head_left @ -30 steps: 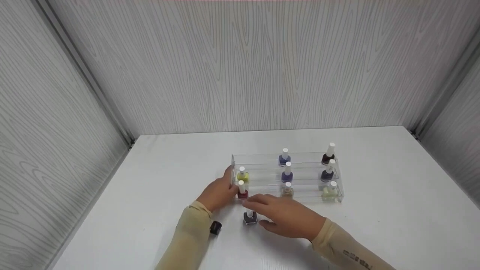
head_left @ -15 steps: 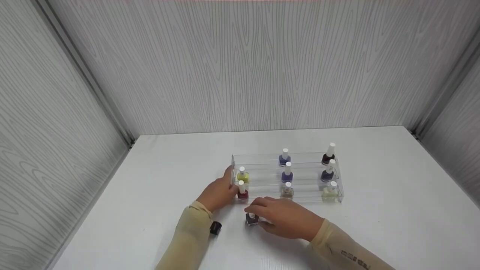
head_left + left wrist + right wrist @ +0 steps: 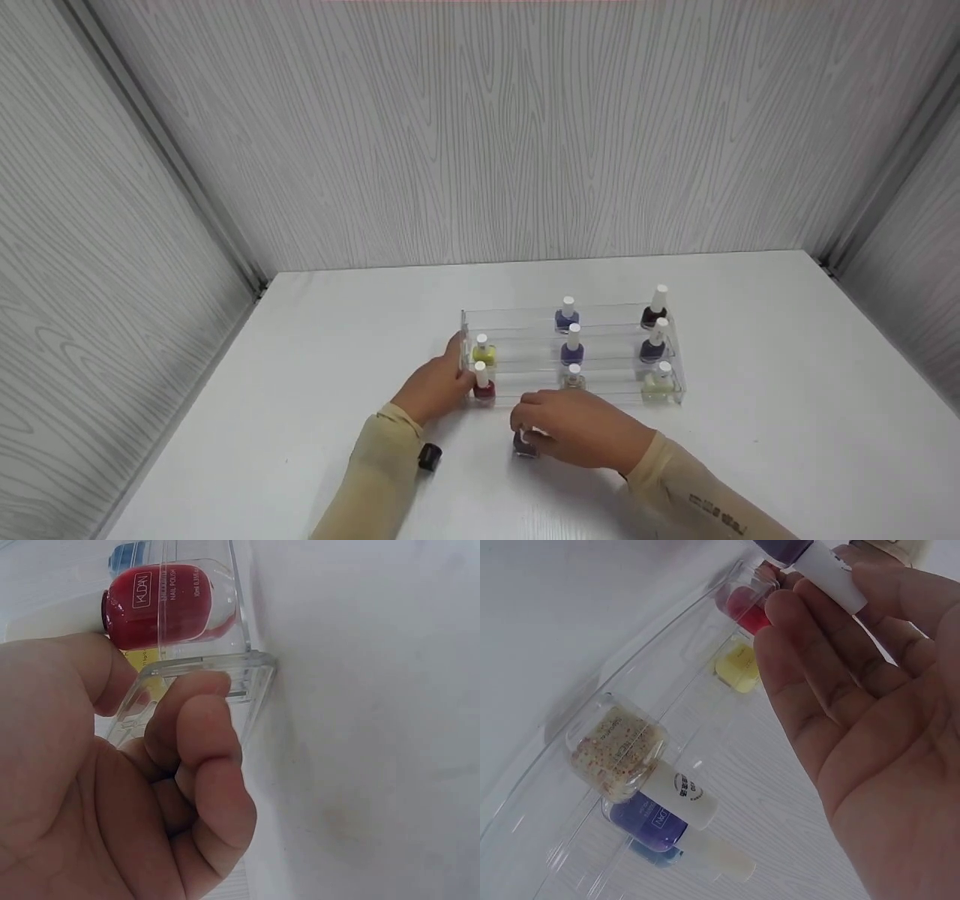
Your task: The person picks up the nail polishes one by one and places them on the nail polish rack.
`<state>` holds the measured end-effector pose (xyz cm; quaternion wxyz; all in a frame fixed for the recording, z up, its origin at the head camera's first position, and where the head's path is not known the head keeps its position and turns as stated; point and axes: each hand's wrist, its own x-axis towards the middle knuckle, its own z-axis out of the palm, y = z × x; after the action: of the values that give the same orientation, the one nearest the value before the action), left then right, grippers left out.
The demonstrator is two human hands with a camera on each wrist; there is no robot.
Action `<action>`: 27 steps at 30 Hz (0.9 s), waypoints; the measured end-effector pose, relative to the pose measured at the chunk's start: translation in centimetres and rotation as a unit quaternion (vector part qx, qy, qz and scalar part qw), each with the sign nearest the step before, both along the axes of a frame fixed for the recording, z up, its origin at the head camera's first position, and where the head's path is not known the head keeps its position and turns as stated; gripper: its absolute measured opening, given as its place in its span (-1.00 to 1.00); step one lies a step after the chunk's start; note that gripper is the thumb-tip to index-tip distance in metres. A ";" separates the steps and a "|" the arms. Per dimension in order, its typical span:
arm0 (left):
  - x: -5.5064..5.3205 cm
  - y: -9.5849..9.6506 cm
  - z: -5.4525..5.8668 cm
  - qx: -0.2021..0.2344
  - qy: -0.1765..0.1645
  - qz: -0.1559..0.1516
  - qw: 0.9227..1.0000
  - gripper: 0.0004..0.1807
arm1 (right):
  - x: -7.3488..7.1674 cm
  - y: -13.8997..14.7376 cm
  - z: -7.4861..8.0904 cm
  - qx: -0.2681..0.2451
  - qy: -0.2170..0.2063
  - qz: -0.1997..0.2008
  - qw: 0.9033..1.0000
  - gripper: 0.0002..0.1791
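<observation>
A clear stepped acrylic rack [image 3: 525, 366] stands on the white table, with several white-capped nail polish bottles on its tiers. My left hand [image 3: 433, 391] grips its left side panel, fingers curled at the panel's edge in the left wrist view and thumb near the red nail polish [image 3: 157, 606]. In front of the rack, my right hand [image 3: 586, 429] pinches a dark nail polish bottle [image 3: 525, 447] by its white cap [image 3: 831, 576]. The right wrist view shows only part of that bottle, at the top edge.
Beside the left sleeve lies a small black object [image 3: 430, 457]. The yellow bottle [image 3: 484, 354] is behind the red one, glitter [image 3: 574, 381] and purple [image 3: 572, 352] bottles fill the middle column, and a pale one [image 3: 658, 385] is front right. Wood-grain panels [image 3: 525, 135] enclose the table.
My right hand has come down on the dark bottle, pinched its cap and shifted it to the right. The left hand keeps its place on the rack's left side.
</observation>
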<state>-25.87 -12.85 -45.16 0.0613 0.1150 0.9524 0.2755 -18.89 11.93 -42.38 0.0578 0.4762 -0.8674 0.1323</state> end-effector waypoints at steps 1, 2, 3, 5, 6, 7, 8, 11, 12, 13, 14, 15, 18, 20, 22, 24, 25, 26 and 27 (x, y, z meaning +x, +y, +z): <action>0.0 0.0 0.0 0.000 0.000 0.001 1.000 -0.15 | -0.1 0.1 0.1 0.001 -0.003 -0.002 1.000 -0.89; 0.0 0.0 0.0 0.001 -0.001 0.002 1.000 -0.15 | -0.1 0.3 0.2 0.003 -0.007 -0.004 1.000 -0.89; 0.0 0.0 0.0 0.003 -0.002 0.002 1.000 -0.15 | -0.2 0.5 0.3 0.004 -0.011 -0.006 1.000 -0.88; 0.1 0.0 0.0 0.004 -0.002 0.002 1.000 -0.16 | -0.3 1.0 0.6 0.005 -0.019 -0.009 1.000 -0.86; 0.1 0.0 0.0 0.004 0.000 0.001 1.000 -0.16 | -0.3 1.2 0.8 0.004 -0.024 -0.010 1.000 -0.85; 0.2 0.0 0.0 0.005 0.000 0.001 1.000 -0.16 | -0.4 1.4 0.9 0.005 -0.027 -0.011 1.000 -0.84; 0.2 0.0 0.0 0.006 0.000 0.001 1.000 -0.16 | -0.5 1.7 1.0 0.007 -0.034 -0.013 0.999 -0.84; 0.1 0.0 0.0 0.006 0.002 0.000 1.000 -0.16 | -0.8 2.3 1.1 0.014 -0.054 -0.023 0.998 -0.87; 0.1 0.0 0.0 0.007 0.001 0.001 1.000 -0.16 | -0.8 2.6 1.2 0.016 -0.057 -0.028 0.998 -0.89; 0.1 0.1 0.0 0.007 0.000 0.001 1.000 -0.16 | -0.9 2.8 1.2 0.019 -0.061 -0.034 0.997 -0.90; 0.1 0.1 0.0 0.007 -0.001 0.002 1.000 -0.16 | -1.0 3.0 1.1 0.020 -0.063 -0.041 0.997 -0.92; 0.2 0.1 0.0 0.007 -0.001 0.002 1.000 -0.16 | -1.0 3.1 1.1 0.020 -0.062 -0.047 0.997 -0.92; 0.2 0.1 0.0 0.005 -0.005 0.005 1.000 -0.16 | -1.1 3.4 1.1 0.013 -0.053 -0.057 0.997 -0.89; 0.2 0.0 0.0 0.005 -0.006 0.005 1.000 -0.15 | -1.2 3.4 1.1 0.006 -0.048 -0.054 0.997 -0.89; 0.2 0.0 0.0 0.003 -0.006 0.006 1.000 -0.15 | -1.2 3.2 1.1 0.000 -0.046 -0.046 0.998 -0.91; 0.2 0.0 0.0 0.005 -0.004 0.004 1.000 -0.15 | -1.3 3.0 1.2 -0.003 -0.048 -0.039 0.998 -0.93; 0.2 -0.1 0.0 0.005 -0.003 0.004 1.000 -0.16 | -1.3 3.0 1.3 -0.004 -0.048 -0.036 0.998 -0.93; 0.2 0.0 0.0 0.006 -0.002 0.004 1.000 -0.16 | -1.3 3.0 1.3 -0.004 -0.049 -0.033 0.998 -0.93; 0.1 0.0 0.0 0.007 -0.002 0.004 1.000 -0.16 | -1.4 3.0 1.3 -0.005 -0.051 -0.032 0.998 -0.93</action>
<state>-25.72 -12.90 -45.14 0.0610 0.1115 0.9509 0.2822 -20.25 14.91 -41.04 0.0197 0.4409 -0.8831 0.1592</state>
